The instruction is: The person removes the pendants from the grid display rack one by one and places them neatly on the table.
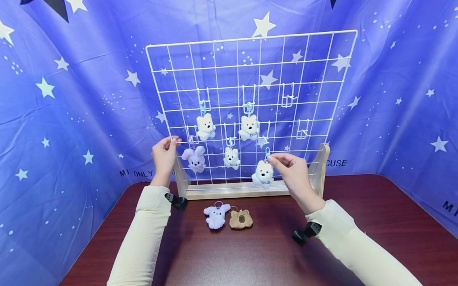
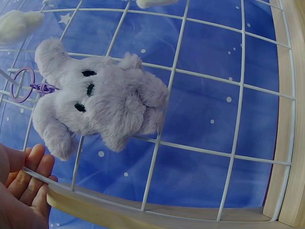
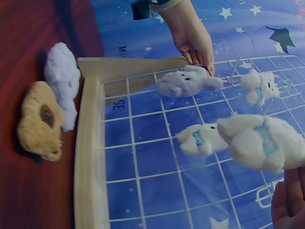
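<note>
A starry blue curtain [image 1: 107, 99] backs the dark red surface [image 1: 272, 246]. Over its far edge, right of middle, is a white plush keychain [image 1: 264, 174], probably light, squashy and hard to damage; its blue clasp [image 1: 267, 152] looks the firmest hold. The right hand's [image 1: 295, 176] narrow grip pinches it near the top. Behind stands a wire grid [image 1: 237, 66], its left edge in the left hand's [image 1: 165, 155] grip. Lavender [image 1: 216, 217] and brown plushes [image 1: 241, 219] lie nearer.

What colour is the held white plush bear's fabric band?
Light blue band, clearest in the right wrist view.
</note>
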`<state>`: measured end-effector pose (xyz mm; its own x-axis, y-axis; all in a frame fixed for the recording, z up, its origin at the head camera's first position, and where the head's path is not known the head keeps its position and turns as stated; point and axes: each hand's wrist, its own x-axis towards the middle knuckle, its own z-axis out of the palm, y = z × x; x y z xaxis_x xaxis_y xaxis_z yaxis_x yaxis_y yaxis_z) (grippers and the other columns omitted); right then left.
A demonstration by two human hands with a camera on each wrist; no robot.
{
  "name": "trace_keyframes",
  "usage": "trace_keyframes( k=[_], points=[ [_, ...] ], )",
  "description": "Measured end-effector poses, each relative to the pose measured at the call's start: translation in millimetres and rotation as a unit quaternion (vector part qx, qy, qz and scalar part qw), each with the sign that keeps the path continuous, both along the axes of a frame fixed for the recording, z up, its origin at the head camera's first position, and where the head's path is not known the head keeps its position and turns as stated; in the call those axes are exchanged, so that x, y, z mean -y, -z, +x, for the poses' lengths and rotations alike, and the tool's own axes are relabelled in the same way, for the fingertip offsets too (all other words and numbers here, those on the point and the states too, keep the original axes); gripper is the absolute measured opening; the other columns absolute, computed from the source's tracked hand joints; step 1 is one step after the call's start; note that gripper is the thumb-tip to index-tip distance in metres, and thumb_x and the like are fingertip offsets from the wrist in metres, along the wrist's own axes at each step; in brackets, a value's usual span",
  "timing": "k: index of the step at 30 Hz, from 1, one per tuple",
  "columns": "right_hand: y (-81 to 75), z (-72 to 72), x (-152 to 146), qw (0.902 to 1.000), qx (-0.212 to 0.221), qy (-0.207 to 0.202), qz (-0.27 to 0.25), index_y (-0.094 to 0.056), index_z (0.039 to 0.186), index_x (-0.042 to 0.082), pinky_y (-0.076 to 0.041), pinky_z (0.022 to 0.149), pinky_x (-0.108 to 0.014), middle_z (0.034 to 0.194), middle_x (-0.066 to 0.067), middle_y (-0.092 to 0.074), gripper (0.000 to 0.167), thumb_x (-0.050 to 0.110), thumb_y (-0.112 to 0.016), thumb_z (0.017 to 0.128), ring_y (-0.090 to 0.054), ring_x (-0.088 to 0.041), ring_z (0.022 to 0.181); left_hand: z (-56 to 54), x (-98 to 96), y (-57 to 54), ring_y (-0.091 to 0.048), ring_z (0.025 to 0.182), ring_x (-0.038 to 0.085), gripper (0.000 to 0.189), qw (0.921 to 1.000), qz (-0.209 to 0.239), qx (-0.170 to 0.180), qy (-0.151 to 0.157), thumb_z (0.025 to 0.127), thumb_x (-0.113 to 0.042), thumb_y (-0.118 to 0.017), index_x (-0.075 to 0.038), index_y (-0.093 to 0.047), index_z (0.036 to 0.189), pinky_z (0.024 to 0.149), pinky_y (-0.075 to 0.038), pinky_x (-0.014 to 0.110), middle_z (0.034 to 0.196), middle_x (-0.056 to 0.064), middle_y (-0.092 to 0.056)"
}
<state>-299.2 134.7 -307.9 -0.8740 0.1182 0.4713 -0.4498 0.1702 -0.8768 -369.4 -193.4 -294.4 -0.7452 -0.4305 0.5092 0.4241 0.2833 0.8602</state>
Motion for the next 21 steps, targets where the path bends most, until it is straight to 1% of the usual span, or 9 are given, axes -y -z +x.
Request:
trace_keyframes(
  k=[4, 10, 15, 18, 21],
  points=[
    [9.6, 3.3, -3.1, 0.9997, 0.016, -0.018, -0.01, -0.067, 0.097, -0.01, -0.046, 0.069, -0.017, 0.07, 0.02, -0.066, 0.027, 0.014, -0.069, 0.086, -0.058, 0.001, 0.072, -0.2, 0.0, 0.4, -0.062, 0.072, -0.003, 0.022, 1.0, 0.0, -0.001, 0.0, 0.095, -0.012, -0.056, 0.005, -0.069, 0.103, 0.069, -0.044, 0.012, 0.099, 0.021, -0.07],
    [25.4, 6.7, -9.0, 0.9975, 0.041, -0.054, -0.02, -0.068, 0.092, -0.001, -0.047, 0.069, -0.02, 0.069, 0.014, -0.065, 0.015, 0.013, -0.067, 0.087, -0.058, -0.001, 0.068, -0.4, 0.9, 0.5, -0.061, 0.072, -0.003, 0.022, 1.0, 0.002, -0.003, 0.002, 0.095, -0.012, -0.056, 0.005, -0.068, 0.103, 0.069, -0.044, 0.013, 0.099, 0.021, -0.07],
    [41.9, 10.2, -13.7, 0.9938, 0.061, -0.091, -0.013, -0.066, 0.092, -0.003, -0.047, 0.07, -0.019, 0.071, 0.013, -0.065, 0.012, 0.009, -0.064, 0.089, -0.058, -0.001, 0.07, -2.2, 2.1, 1.7, -0.06, 0.071, -0.005, 0.023, 1.0, 0.001, -0.003, 0.001, 0.095, -0.013, -0.055, 0.004, -0.068, 0.104, 0.07, -0.044, 0.013, 0.1, 0.021, -0.069],
    [52.0, 12.0, -15.8, 0.9912, 0.07, -0.111, -0.015, -0.064, 0.093, -0.006, -0.048, 0.069, -0.019, 0.072, 0.012, -0.066, 0.012, 0.005, -0.062, 0.09, -0.059, -0.002, 0.071, -2.3, 1.9, 1.9, -0.062, 0.072, -0.003, 0.023, 1.0, 0.002, -0.004, 0.001, 0.095, -0.013, -0.056, 0.005, -0.068, 0.103, 0.069, -0.045, 0.013, 0.099, 0.021, -0.07],
    [62.4, 13.9, -18.0, 0.9882, 0.087, -0.125, -0.016, -0.063, 0.094, -0.006, -0.048, 0.071, -0.019, 0.074, 0.012, -0.067, 0.011, 0.004, -0.06, 0.09, -0.06, -0.002, 0.073, -2.9, 1.8, 2.4, -0.066, 0.077, 0.007, 0.023, 1.0, 0.001, -0.001, -0.001, 0.095, -0.013, -0.056, 0.004, -0.069, 0.102, 0.067, -0.044, 0.012, 0.098, 0.02, -0.07]
  ],
)
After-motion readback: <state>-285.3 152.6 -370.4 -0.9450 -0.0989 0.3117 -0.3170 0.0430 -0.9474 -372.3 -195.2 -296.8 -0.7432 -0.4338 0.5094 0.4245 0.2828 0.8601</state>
